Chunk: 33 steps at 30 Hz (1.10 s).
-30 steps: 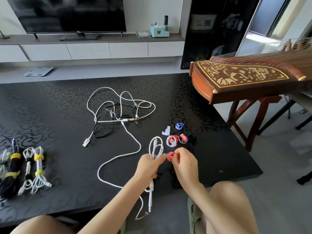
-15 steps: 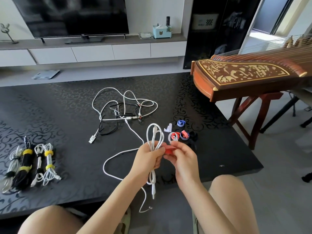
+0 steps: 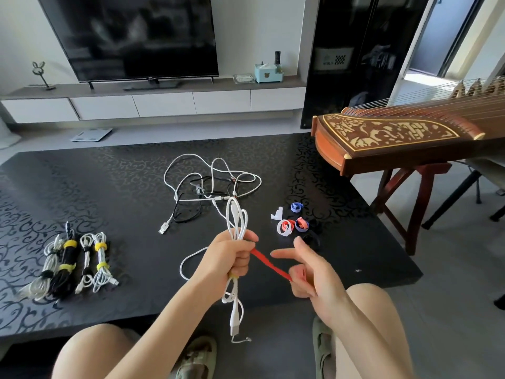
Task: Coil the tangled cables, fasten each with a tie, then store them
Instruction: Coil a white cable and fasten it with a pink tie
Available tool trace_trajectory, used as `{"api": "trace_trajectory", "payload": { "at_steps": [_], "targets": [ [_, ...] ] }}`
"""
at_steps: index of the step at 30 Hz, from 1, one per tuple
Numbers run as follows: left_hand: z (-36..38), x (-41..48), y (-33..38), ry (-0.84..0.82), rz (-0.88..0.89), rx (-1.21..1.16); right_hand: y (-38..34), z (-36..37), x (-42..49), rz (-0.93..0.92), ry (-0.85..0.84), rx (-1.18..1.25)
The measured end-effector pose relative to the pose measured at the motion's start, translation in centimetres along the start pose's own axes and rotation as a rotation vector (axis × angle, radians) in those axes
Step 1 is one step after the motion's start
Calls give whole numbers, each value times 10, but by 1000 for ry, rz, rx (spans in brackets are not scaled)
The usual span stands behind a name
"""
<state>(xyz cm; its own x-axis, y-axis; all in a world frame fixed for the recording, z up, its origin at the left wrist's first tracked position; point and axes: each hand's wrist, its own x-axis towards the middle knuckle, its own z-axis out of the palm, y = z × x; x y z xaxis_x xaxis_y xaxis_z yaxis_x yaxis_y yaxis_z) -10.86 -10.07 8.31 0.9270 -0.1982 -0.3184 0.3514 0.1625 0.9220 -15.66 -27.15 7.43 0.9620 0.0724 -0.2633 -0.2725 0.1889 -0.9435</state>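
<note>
Our left hand (image 3: 232, 258) grips the coiled white cable (image 3: 237, 217) above the desk (image 3: 109, 187). Our right hand (image 3: 314, 272), pressed against it a moment ago, now sits at 4 o'clock, pinching the red tie (image 3: 269, 262) stretched between them.

White cable (image 3: 237, 222) folded into long loops, gripped upright in left hand (image 3: 232, 255). From that fist a red tie (image 3: 269, 262) runs taut to right hand (image 3: 308, 274). Beyond lie tangled cables (image 3: 210, 184); tied bundles (image 3: 73, 263) far left; spare ties (image 3: 295, 224) right.
</note>
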Motion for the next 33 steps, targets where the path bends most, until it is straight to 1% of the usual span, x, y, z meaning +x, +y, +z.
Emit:
{"api": "trace_trajectory", "payload": {
  "at_steps": [2, 3, 5, 10, 12, 13, 16, 17, 19, 22, 24, 26, 33],
  "targets": [
    [1, -6, 1, -27, 3, 70, -8, 8, -5, -45, -79, -319],
    [1, -9, 3, -36, 9, 92, -11, 13, -6, -77, -119, -406],
    [0, -15, 5, -60, 23, 120, -17, 18, -8, -98, -154, -459],
    [-6, -29, 6, -146, 14, 120, -22, 20, -11, -40, -189, -474],
    [-7, -34, 9, -180, 20, 106, -24, 21, -11, -56, -147, -495],
    [-7, -35, 11, -187, 19, 97, -25, 21, -11, -76, -84, -493],
    [-8, -37, 19, -190, -77, 47, -29, 14, 0, -165, 199, -498],
    [-8, -36, 20, -215, -112, 46, -31, 12, 4, -185, 259, -530],
    [-7, -37, 19, -259, -113, 90, -33, 14, 10, -206, 271, -582],
    [-1, -45, 17, -284, -105, 231, -35, 25, 10, -211, 148, -530],
    [4, -48, 18, -262, -146, 257, -36, 31, 9, -208, 85, -467],
    [6, -48, 19, -180, -140, 257, -35, 35, 7, -211, 55, -434],
    [9, -49, 13, 24, 133, 269, -30, 45, -3, -198, 16, -343]
  ]
}}
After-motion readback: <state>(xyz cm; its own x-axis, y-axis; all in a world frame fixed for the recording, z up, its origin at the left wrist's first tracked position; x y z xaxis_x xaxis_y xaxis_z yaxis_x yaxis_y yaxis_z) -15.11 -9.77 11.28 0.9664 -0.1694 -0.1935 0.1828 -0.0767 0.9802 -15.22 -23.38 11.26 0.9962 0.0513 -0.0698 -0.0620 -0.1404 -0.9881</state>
